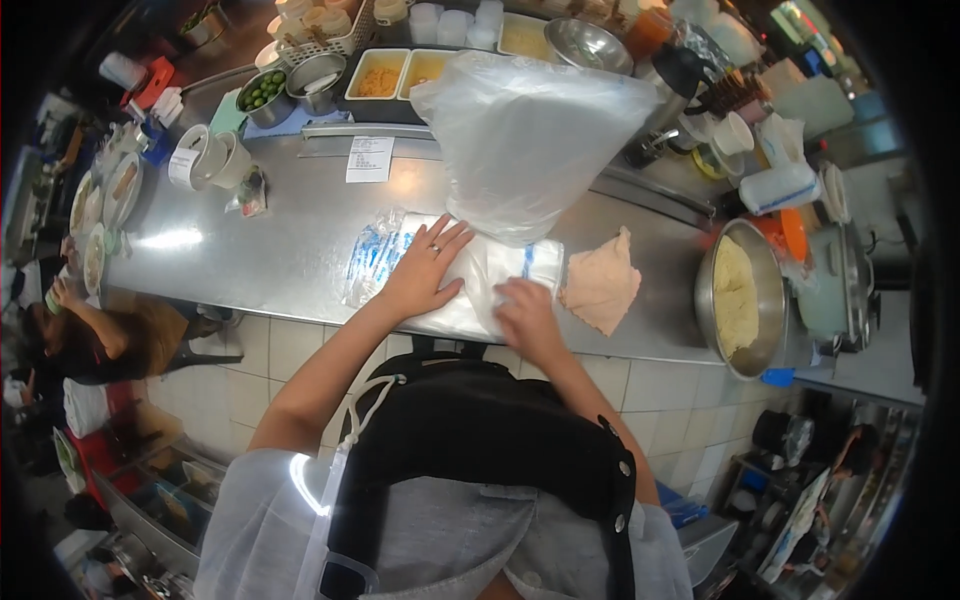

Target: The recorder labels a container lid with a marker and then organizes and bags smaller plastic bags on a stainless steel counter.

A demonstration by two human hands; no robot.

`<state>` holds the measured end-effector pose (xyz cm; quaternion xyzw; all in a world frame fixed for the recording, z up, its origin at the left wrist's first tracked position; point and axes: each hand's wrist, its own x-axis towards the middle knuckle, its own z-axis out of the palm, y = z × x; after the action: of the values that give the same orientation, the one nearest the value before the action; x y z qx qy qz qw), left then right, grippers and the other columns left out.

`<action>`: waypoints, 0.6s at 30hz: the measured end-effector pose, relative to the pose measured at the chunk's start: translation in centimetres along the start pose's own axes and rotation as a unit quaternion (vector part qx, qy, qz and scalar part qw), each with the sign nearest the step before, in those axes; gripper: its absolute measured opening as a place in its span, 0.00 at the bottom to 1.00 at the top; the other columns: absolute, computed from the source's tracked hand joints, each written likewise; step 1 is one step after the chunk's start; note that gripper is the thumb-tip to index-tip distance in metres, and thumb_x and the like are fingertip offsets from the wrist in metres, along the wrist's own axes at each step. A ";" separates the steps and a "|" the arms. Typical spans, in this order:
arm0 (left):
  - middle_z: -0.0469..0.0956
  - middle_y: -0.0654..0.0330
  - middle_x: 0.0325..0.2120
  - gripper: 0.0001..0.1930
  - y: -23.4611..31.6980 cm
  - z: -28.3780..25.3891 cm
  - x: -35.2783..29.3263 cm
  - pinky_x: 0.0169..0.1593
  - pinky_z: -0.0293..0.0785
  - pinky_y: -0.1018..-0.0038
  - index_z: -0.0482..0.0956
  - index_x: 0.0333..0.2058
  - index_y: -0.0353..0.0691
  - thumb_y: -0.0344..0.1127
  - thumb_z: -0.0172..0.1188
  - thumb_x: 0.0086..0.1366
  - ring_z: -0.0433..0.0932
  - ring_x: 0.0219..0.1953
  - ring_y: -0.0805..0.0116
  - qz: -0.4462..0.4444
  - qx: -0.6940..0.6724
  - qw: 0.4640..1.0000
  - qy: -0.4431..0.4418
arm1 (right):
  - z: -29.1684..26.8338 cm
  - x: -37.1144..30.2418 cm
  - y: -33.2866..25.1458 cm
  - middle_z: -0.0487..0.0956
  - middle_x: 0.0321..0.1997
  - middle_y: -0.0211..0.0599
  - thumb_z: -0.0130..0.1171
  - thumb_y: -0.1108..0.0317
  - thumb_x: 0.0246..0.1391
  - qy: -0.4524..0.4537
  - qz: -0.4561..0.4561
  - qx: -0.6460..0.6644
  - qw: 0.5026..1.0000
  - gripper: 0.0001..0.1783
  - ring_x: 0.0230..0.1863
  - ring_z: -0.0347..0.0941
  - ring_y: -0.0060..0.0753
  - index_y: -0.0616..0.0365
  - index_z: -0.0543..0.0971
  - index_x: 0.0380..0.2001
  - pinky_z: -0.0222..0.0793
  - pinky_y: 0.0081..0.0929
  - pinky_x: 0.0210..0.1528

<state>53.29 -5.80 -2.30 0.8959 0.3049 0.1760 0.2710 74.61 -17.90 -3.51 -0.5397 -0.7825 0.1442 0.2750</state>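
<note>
My left hand (428,272), a ring on one finger, lies flat with fingers stretched over a stack of clear plastic bags (452,318) at the counter's front edge. Just to its right, my right hand (528,318) has its fingers curled together at the thin film of a plastic bag; its fingertips are slightly blurred. Beyond both hands, a large, puffed-out translucent plastic bag (540,140) rises from the stack. Blue-printed wrapping (375,260) shows beside my left hand. A crumpled pinkish cloth (603,282) lies right of my right hand.
A large steel bowl (705,290) with a yellow mass stands at the right on the steel counter (290,230). White tubs (233,160) and plates (124,190) stand left, near another person's arm (95,325). Food trays (380,75) and a bowl of limes (264,92) line the back.
</note>
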 end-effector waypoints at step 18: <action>0.74 0.63 0.24 0.12 3.9 -7.9 -1.2 0.38 0.67 0.76 0.68 0.31 0.39 0.24 0.61 0.49 0.74 0.30 0.73 -0.106 -0.341 0.930 -0.085 | -7.2 0.0 4.9 0.66 0.58 0.44 0.66 0.63 0.45 0.149 0.241 -0.043 0.958 0.30 0.48 0.68 0.41 0.57 0.70 0.52 0.65 0.34 0.48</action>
<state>50.40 -6.19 6.09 0.7238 0.2957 0.1623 0.6020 82.61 -16.59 -0.28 -0.7389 -0.5847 0.0903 0.3225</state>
